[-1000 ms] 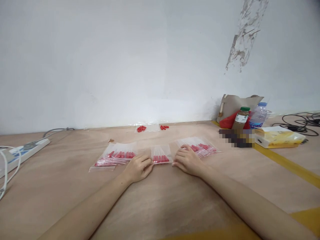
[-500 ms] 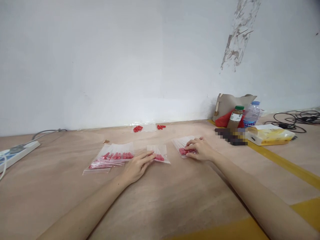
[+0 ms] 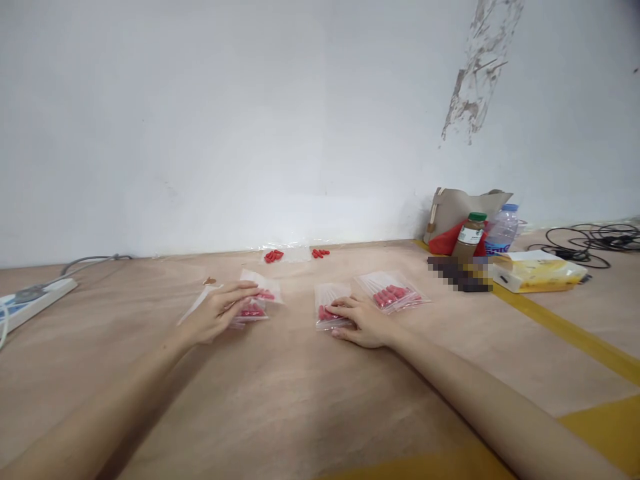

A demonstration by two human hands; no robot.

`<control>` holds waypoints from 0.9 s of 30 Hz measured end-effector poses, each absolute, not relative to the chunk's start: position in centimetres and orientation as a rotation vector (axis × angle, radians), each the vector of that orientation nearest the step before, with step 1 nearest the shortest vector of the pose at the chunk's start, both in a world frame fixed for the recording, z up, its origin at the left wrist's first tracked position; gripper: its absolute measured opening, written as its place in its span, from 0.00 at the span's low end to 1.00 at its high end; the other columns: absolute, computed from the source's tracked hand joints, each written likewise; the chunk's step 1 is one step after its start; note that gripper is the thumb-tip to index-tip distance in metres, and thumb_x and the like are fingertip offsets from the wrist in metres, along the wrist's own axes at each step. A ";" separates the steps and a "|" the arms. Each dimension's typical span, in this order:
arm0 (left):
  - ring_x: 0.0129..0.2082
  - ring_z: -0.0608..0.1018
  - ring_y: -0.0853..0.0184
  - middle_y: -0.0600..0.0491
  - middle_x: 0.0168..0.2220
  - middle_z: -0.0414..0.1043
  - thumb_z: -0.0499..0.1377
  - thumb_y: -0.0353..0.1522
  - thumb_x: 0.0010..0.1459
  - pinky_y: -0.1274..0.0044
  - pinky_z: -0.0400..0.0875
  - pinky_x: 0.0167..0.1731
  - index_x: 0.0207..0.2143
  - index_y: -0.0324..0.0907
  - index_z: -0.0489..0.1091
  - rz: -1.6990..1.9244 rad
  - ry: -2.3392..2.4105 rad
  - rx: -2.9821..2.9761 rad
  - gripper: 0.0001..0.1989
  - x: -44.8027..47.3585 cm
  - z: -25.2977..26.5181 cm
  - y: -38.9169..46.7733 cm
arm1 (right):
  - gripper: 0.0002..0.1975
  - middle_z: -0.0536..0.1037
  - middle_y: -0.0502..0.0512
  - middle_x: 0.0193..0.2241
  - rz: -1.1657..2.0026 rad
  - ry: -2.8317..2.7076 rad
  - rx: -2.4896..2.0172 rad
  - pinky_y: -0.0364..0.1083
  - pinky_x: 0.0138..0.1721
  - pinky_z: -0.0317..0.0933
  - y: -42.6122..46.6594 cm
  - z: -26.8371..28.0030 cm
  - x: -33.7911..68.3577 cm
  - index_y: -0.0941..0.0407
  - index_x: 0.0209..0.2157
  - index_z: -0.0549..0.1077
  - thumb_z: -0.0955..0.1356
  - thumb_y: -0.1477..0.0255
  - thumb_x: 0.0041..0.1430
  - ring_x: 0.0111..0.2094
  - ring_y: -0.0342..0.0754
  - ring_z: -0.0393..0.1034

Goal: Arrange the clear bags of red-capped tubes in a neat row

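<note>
My left hand (image 3: 219,313) is closed on a small clear zip bag with red pieces inside (image 3: 267,295). It holds this bag tilted over a left pile of similar bags (image 3: 253,311), partly hidden by the hand. My right hand (image 3: 364,321) lies with fingertips on another clear bag of red pieces (image 3: 327,313), flat on the brown surface, its thumb apart near the bag's lower edge. Just beyond the right hand rests a stack of such bags (image 3: 393,293). What the red pieces are is too small to tell.
By the wall lie two small groups of red pieces (image 3: 273,256) on clear plastic. At right stand a green-capped bottle (image 3: 469,237), a clear water bottle (image 3: 503,230), a grey bag (image 3: 450,207) and a yellow tissue pack (image 3: 540,272). A power strip (image 3: 45,303) sits at left.
My left hand has moved left, carrying the middle bag over the left pile. My right hand has moved left with a bag beneath its fingers, leaving the right stack uncovered.
</note>
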State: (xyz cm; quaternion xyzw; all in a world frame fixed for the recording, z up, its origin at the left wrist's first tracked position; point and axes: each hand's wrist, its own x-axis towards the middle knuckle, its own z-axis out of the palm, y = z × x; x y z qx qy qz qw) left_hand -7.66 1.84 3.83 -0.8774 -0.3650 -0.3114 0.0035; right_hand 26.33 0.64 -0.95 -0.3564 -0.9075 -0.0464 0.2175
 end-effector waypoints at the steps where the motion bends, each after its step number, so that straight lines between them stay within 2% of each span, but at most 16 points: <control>1: 0.46 0.72 0.62 0.53 0.46 0.70 0.48 0.38 0.60 0.71 0.69 0.44 0.46 0.51 0.68 -0.837 -1.116 -2.773 0.15 -8.7 3.8 1.6 | 0.24 0.68 0.53 0.48 -0.105 -2.511 -0.972 0.48 0.44 0.56 0.7 -1.0 26.1 0.49 0.51 0.64 0.64 0.59 0.53 0.45 0.48 0.63; 5: 0.44 0.73 0.64 0.52 0.47 0.69 0.49 0.36 0.59 0.73 0.68 0.44 0.48 0.52 0.66 -0.567 -1.028 -2.773 0.15 -10.8 4.0 -0.1 | 0.25 0.66 0.55 0.49 -0.003 -2.492 -0.927 0.48 0.45 0.57 0.8 -1.1 25.9 0.50 0.52 0.62 0.65 0.65 0.51 0.48 0.49 0.61; 9: 0.43 0.72 0.60 0.51 0.43 0.71 0.57 0.42 0.51 0.67 0.65 0.45 0.47 0.52 0.67 -0.549 -0.963 -2.666 0.19 -9.1 4.7 -1.7 | 0.26 0.67 0.55 0.47 0.015 -2.408 -0.907 0.46 0.44 0.59 0.9 -1.3 26.5 0.53 0.51 0.64 0.64 0.79 0.46 0.45 0.46 0.63; 11: 0.43 0.72 0.61 0.51 0.42 0.71 0.57 0.41 0.52 0.67 0.64 0.46 0.45 0.50 0.68 -0.570 -0.966 -2.660 0.17 -7.0 4.5 -2.0 | 0.24 0.70 0.54 0.43 -0.044 -2.365 -0.886 0.45 0.42 0.59 1.0 -1.6 26.8 0.53 0.47 0.67 0.63 0.81 0.46 0.42 0.45 0.65; 13: 0.42 0.72 0.62 0.50 0.42 0.71 0.55 0.37 0.55 0.70 0.67 0.43 0.44 0.46 0.69 -0.606 -0.903 -2.715 0.14 -4.5 3.8 -2.0 | 0.20 0.71 0.54 0.40 -0.139 -2.332 -0.861 0.45 0.41 0.60 1.3 -1.8 27.1 0.53 0.44 0.70 0.63 0.81 0.48 0.40 0.44 0.66; 17: 0.48 0.68 0.62 0.47 0.49 0.64 0.53 0.32 0.56 0.70 0.66 0.47 0.50 0.44 0.63 -0.571 -0.767 -2.868 0.18 0.6 1.8 -1.0 | 0.12 0.75 0.53 0.33 -0.358 -2.336 -0.773 0.44 0.37 0.59 2.0 -2.3 27.3 0.53 0.38 0.73 0.63 0.76 0.53 0.34 0.43 0.68; 20: 0.48 0.69 0.63 0.47 0.50 0.64 0.54 0.33 0.56 0.72 0.67 0.46 0.52 0.44 0.61 -0.661 -0.791 -2.922 0.20 3.0 0.5 0.1 | 0.10 0.76 0.52 0.30 -0.413 -2.370 -0.717 0.44 0.36 0.59 2.6 -2.8 27.3 0.54 0.35 0.74 0.62 0.76 0.56 0.31 0.42 0.69; 24: 0.41 0.73 0.65 0.48 0.45 0.68 0.56 0.35 0.55 0.73 0.71 0.40 0.49 0.43 0.64 -0.833 -0.864 -2.874 0.18 3.8 -0.9 1.0 | 0.10 0.77 0.53 0.30 -0.218 -2.275 -0.768 0.43 0.36 0.62 3.3 -3.4 27.1 0.55 0.32 0.75 0.62 0.76 0.56 0.32 0.42 0.70; 27: 0.39 0.75 0.65 0.48 0.42 0.70 0.55 0.32 0.56 0.74 0.72 0.38 0.46 0.40 0.66 -0.917 -0.815 -2.745 0.14 3.4 -1.6 1.5 | 0.09 0.77 0.52 0.29 0.027 -2.179 -0.826 0.42 0.33 0.64 3.3 -3.4 26.8 0.55 0.30 0.75 0.63 0.75 0.54 0.31 0.43 0.70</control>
